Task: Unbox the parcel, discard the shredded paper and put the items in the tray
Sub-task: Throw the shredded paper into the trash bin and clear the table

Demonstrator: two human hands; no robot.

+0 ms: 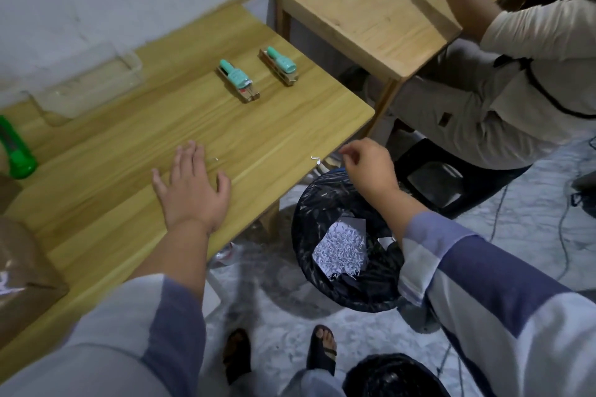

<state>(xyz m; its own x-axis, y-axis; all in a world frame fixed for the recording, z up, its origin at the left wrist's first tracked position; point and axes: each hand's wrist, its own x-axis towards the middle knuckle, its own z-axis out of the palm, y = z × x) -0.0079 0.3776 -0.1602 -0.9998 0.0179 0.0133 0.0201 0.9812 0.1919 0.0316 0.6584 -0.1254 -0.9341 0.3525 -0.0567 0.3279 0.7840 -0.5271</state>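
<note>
Two teal-and-brown items (238, 80) (280, 66) lie side by side on the wooden table (113, 171), far of my hands. A clear plastic tray (87, 87) stands at the back left against the wall. The brown cardboard parcel (22, 271) sits at the left edge. My left hand (190, 187) lies flat on the table, fingers spread, holding nothing. My right hand (367, 164) hovers past the table's right edge above a black mesh bin (309, 203) holding shredded paper (340, 250); its fingers are pinched together, and what they hold is too small to tell. A few paper shreds (314, 158) lie near the table edge.
A green utility knife (14, 148) lies at the far left. A second wooden table (361, 10) stands behind on the right, where another person in light clothes (516, 74) sits. A second black bin (393, 377) stands near my sandalled feet. Cables run across the floor at right.
</note>
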